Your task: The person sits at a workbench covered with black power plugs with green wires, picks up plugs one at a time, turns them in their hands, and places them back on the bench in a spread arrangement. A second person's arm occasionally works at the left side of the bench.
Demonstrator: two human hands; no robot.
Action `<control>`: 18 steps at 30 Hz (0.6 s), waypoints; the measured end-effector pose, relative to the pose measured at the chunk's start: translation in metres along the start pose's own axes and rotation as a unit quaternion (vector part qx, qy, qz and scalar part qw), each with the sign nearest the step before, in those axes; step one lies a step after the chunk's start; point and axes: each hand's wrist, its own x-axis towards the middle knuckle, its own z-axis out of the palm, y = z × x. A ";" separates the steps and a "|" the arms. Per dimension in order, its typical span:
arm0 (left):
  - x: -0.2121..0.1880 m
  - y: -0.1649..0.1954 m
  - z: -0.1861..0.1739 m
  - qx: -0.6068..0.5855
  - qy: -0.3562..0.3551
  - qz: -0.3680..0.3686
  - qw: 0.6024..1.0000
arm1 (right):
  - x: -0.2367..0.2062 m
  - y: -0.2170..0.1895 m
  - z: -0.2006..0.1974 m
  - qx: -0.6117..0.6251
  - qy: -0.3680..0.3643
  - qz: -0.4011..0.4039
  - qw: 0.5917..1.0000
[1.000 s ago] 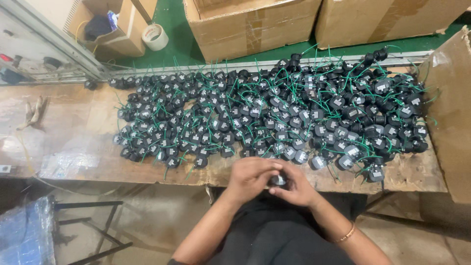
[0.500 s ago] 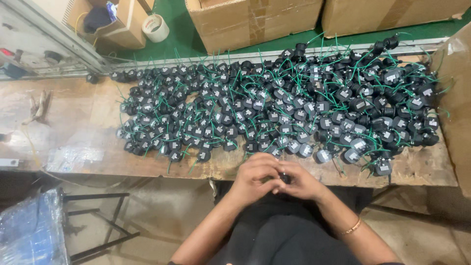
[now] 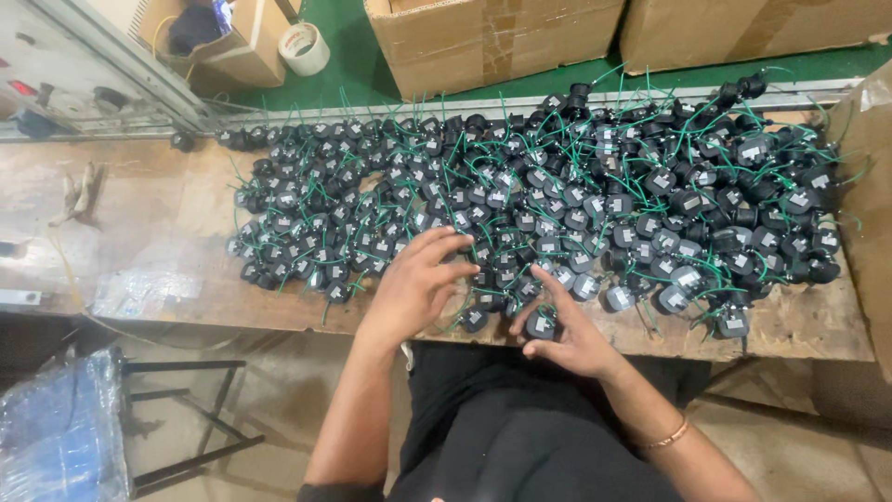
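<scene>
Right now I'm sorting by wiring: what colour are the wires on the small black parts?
Green wires, clearest in the head view.

Small factory or assembly workshop, not a home. Worn wooden counter point(image 3: 139, 242), scratched and stained, carried a big heap of identical small black components with green wire leads point(image 3: 557, 204), hundreds spread across most of its top. Beyond the counter's far edge ran a metal rail point(image 3: 372, 110), and past that a green-painted floor point(image 3: 353, 56) held large cardboard cartons point(image 3: 492, 37), a smaller open box point(image 3: 232, 42) and a roll of tape point(image 3: 304, 46). Left of the counter's far corner stood grey equipment with knobs point(image 3: 56, 74). Below the counter's left end, a blue plastic-wrapped bundle point(image 3: 56, 428) and a dark metal frame point(image 3: 195, 409) sat on bare concrete.
</scene>
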 end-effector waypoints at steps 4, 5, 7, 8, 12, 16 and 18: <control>0.015 -0.009 0.000 0.174 -0.021 -0.033 0.984 | -0.001 0.005 0.003 0.057 0.007 -0.007 0.998; 0.018 -0.013 0.001 0.159 0.017 -0.041 0.986 | -0.001 0.006 0.003 0.080 0.009 -0.022 0.997; 0.021 -0.018 0.004 0.124 0.086 -0.060 0.987 | -0.001 0.007 0.001 0.028 0.008 -0.067 0.997; 0.019 -0.017 0.007 0.081 0.129 -0.065 0.986 | -0.001 0.007 0.001 0.003 0.006 -0.084 0.996; 0.007 -0.005 0.028 -0.145 0.233 -0.049 0.960 | 0.000 0.006 0.003 -0.021 0.077 -0.129 0.988; -0.001 0.030 0.070 -0.359 0.166 -0.036 0.918 | 0.003 0.003 0.005 0.061 0.073 -0.103 0.990; 0.003 0.043 0.084 -0.343 0.120 -0.034 0.931 | 0.001 0.003 0.004 -0.031 0.060 -0.116 0.991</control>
